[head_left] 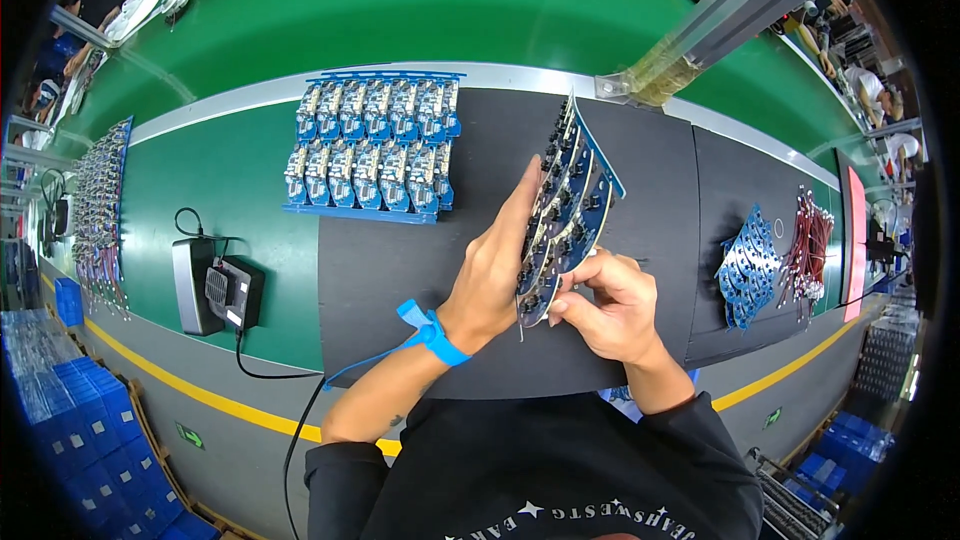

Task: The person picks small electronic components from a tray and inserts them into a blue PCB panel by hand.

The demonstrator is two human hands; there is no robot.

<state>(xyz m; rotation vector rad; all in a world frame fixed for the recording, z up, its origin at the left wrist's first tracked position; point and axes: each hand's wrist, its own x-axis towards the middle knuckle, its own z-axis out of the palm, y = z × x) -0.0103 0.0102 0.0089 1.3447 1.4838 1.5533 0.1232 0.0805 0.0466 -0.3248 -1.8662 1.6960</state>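
A panel of joined blue circuit boards (pixel 568 215) is held up on edge above the black mat, its side with small dark parts turned left. My left hand (pixel 487 278) lies along the panel's left side, fingers pointing away from me, and supports it; the far fingers are partly hidden behind the board. At the lower right corner my right hand (pixel 618 308) pinches the panel's edge between thumb and bent fingers. A blue wrist strap (pixel 436 338) with a cord is round my left wrist.
Another populated board panel (pixel 375 145) lies left on the black mat (pixel 400 280). Further left are a black power device (pixel 232 292) with cables and more boards (pixel 100 210). To the right lie blue boards (pixel 750 265) and red wire leads (pixel 806 250). A metal post (pixel 730 15) rises behind.
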